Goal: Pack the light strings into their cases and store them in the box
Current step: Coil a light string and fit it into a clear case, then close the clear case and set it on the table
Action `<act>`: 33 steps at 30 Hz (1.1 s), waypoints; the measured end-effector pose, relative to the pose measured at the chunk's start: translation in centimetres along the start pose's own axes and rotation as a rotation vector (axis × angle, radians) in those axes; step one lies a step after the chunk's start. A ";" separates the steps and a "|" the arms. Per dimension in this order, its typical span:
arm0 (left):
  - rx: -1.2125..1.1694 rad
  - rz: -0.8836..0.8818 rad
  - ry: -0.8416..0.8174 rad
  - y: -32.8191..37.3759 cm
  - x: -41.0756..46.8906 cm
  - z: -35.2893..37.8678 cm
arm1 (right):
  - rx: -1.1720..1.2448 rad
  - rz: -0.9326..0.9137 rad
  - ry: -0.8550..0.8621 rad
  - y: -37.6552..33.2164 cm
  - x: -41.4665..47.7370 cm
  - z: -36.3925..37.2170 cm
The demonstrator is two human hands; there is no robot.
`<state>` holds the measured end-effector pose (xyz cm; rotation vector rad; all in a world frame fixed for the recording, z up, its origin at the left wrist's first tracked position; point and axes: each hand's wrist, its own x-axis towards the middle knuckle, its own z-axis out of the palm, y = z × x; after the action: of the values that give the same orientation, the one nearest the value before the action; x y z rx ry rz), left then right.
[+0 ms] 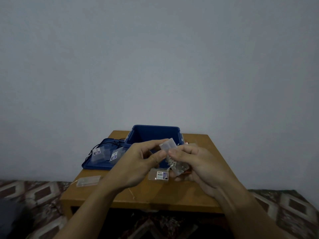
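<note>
Left hand (139, 161) pinching top flap of clear case (166, 145); right hand (198, 164) gripping its lower body, light string (171, 163) bundled inside. Case held between both hands above table (172, 192), long axis near upright, slightly tilted. Open blue box (155, 133) directly beyond hands, about equally near either. Judged: flap closure, then forward placement.

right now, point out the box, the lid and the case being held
box (153, 135): head view, inner back wall
lid (94, 165): head view, bare near edge
case (168, 146): head view, clear upper flap
</note>
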<state>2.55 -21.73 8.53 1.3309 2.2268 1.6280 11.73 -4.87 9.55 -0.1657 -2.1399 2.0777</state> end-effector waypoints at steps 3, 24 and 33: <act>0.058 -0.079 0.064 -1.7 0.7 0.6 | 0.084 0.048 0.086 2.0 1.4 -0.2; 0.273 -0.673 0.204 -18.4 4.3 6.3 | 0.153 0.314 0.380 16.0 9.7 -0.8; 0.135 -0.499 0.347 -19.4 2.4 6.7 | 0.114 0.244 0.332 17.2 9.5 -0.5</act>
<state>-6.85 -16.26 -9.01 0.4574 2.6149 1.6231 2.04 -2.11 -7.33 -0.7345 -1.8768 2.1084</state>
